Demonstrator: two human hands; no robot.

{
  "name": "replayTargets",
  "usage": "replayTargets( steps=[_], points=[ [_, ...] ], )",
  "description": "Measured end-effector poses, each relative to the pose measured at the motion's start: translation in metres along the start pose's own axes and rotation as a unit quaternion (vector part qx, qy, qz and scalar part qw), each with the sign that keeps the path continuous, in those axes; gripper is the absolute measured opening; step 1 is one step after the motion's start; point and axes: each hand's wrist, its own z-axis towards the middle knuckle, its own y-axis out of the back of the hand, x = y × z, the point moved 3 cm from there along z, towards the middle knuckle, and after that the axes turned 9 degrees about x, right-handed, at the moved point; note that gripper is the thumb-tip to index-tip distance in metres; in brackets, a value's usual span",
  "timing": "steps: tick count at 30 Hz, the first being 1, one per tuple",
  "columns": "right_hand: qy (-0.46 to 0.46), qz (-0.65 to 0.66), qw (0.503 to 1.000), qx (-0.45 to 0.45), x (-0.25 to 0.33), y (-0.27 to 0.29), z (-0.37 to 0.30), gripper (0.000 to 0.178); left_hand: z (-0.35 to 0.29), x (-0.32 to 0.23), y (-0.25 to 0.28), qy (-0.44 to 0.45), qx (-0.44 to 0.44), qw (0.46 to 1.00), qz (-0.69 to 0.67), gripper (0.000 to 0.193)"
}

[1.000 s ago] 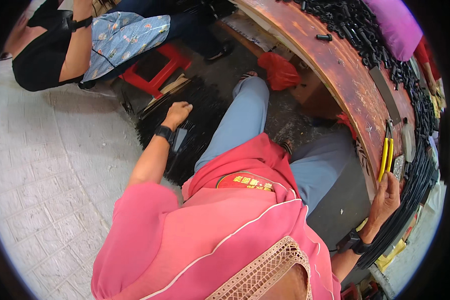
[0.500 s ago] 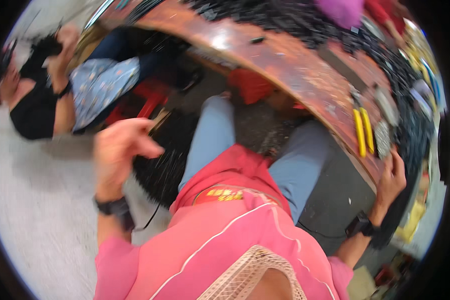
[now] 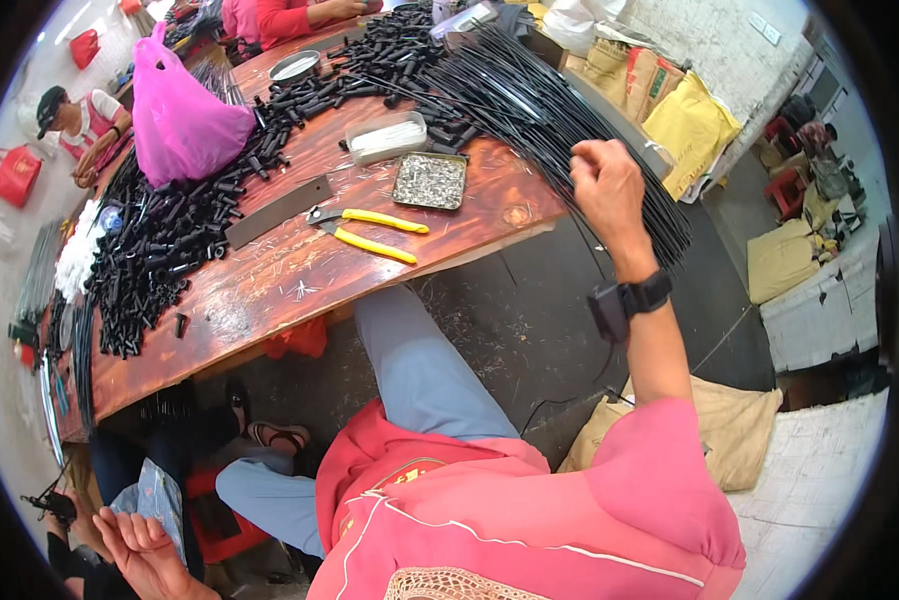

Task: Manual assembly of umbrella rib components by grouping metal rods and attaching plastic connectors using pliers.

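My right hand (image 3: 612, 197) is over the near end of a large bundle of thin black rods (image 3: 530, 100) at the table's right side. Its fingers are curled in; whether a rod is between them is hidden. At the lower left, my left hand (image 3: 145, 555) is held away from the table, palm up, with loosely bent fingers and nothing visible in it. Yellow-handled cutting pliers (image 3: 375, 228) lie on the reddish wooden table (image 3: 300, 285). Beyond them are a square tin of small metal pieces (image 3: 430, 181) and a clear box of white sticks (image 3: 388, 137).
Heaped short black tubes (image 3: 160, 270) cover the table's left and far parts. A pink plastic bag (image 3: 185, 115) stands among them, beside a flat metal bar (image 3: 280, 212). Co-workers sit at the far side and lower left. Yellow sacks (image 3: 692, 130) stand at the right.
My view has swung to the right. My right hand has left the table edge and reached over to the black rods. My left hand now appears lower in the view.
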Motion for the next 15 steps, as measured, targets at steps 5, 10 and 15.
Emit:
replayTargets(
  steps=[5,10,15],
  points=[
    [-0.126,-0.092,0.981,0.118,-0.042,0.006,0.023,0.027,0.015,0.004,0.004,-0.005,-0.019,1.0,-0.005,0.031],
    [-0.126,-0.243,0.947,0.171,-0.035,-0.027,0.052,0.041,0.022,0.018,0.003,0.031,0.062,0.997,-0.034,0.034],
    [-0.073,-0.246,0.949,0.184,-0.046,-0.055,0.069,0.02,0.07,0.04,-0.041,0.036,0.041,0.997,-0.05,0.035]
  ],
)
